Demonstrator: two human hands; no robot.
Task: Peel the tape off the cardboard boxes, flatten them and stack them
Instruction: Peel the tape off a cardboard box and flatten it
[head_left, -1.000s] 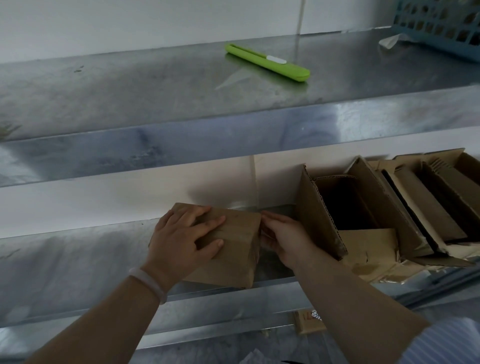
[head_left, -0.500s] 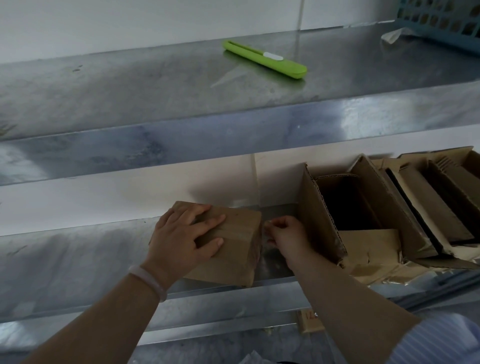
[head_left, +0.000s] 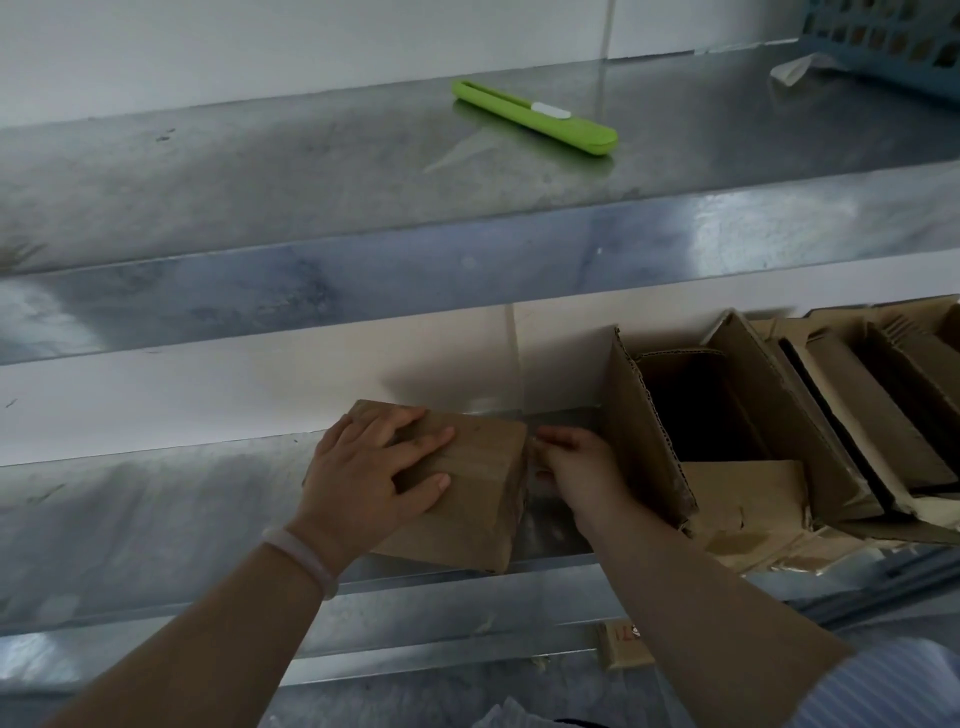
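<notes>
- Left hand (head_left: 374, 478) lies flat, fingers spread, pressing the small box (head_left: 483, 467) onto the lower shelf (head_left: 156, 519), beside the opened boxes (head_left: 649, 457).
- Right hand (head_left: 576, 473) works the box's right edge, fingers curled and pinching what looks like the tape (head_left: 527, 467) end.
- Best now: press firmly, pull low and steady along the seam so the tape doesn't tear.

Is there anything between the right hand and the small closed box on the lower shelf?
Nothing visible. The right hand has its fingertips at the right edge of the small box, while the left hand lies flat on its top. The open box stands on the hand's other side, not between them.
</notes>
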